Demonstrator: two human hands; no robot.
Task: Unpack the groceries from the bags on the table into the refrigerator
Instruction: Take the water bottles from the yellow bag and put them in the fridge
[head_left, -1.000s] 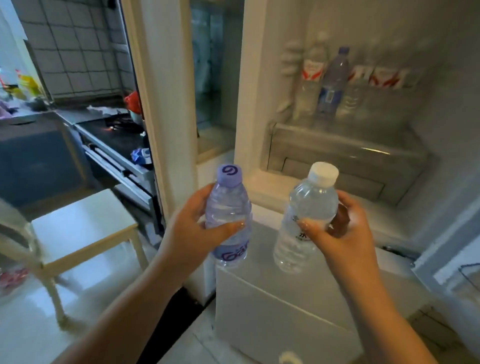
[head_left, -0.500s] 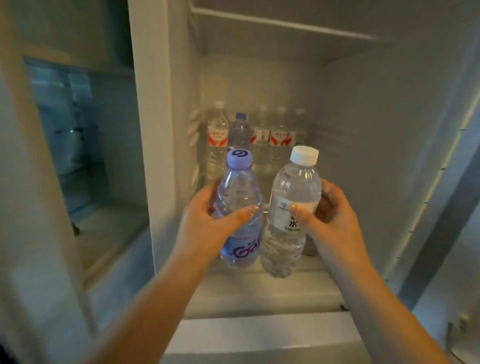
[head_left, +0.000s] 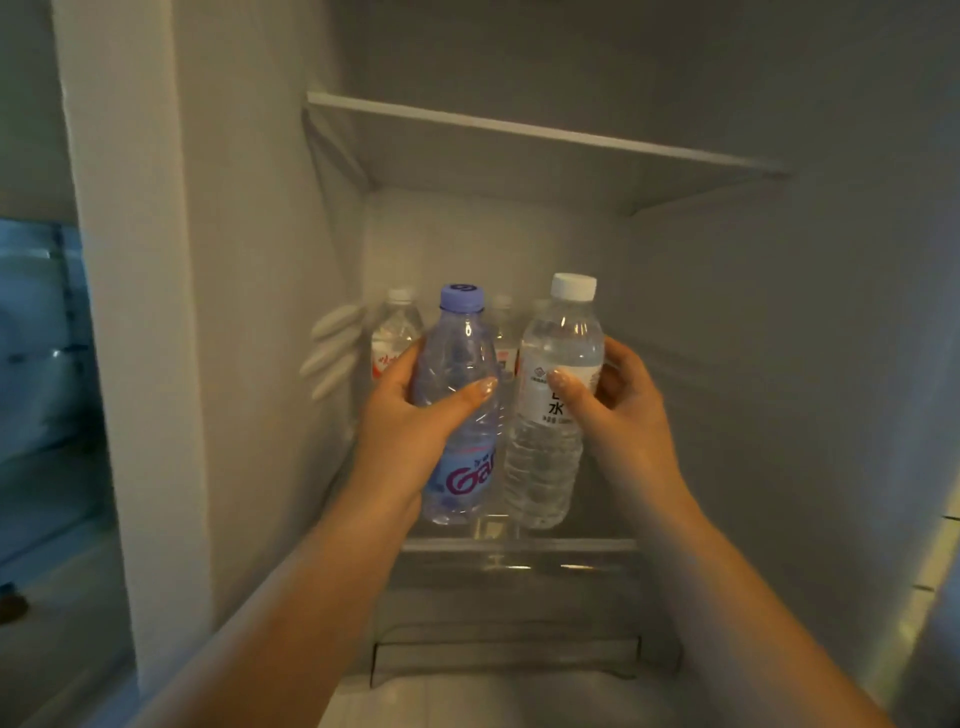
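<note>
My left hand (head_left: 410, 431) grips a purple-capped water bottle (head_left: 460, 358) with a blue and pink label. My right hand (head_left: 618, 410) grips a clear white-capped water bottle (head_left: 550, 462) with a white label. Both bottles are upright, side by side, held just above the glass shelf (head_left: 519, 548) inside the open refrigerator (head_left: 727, 364). Behind them, at the back of the shelf, stand several water bottles with red and white labels (head_left: 395, 332), mostly hidden by the two I hold.
An upper shelf (head_left: 519, 130) spans the refrigerator above the bottles. A clear drawer (head_left: 509, 639) sits below the glass shelf. The refrigerator's white left wall (head_left: 156, 312) stands beside my left arm; a dim blue area (head_left: 41, 364) lies beyond it.
Both hands have carried the two bottles up and forward into the refrigerator, from in front of its lower part to just over the glass shelf. The view has closed in on the shelf.
</note>
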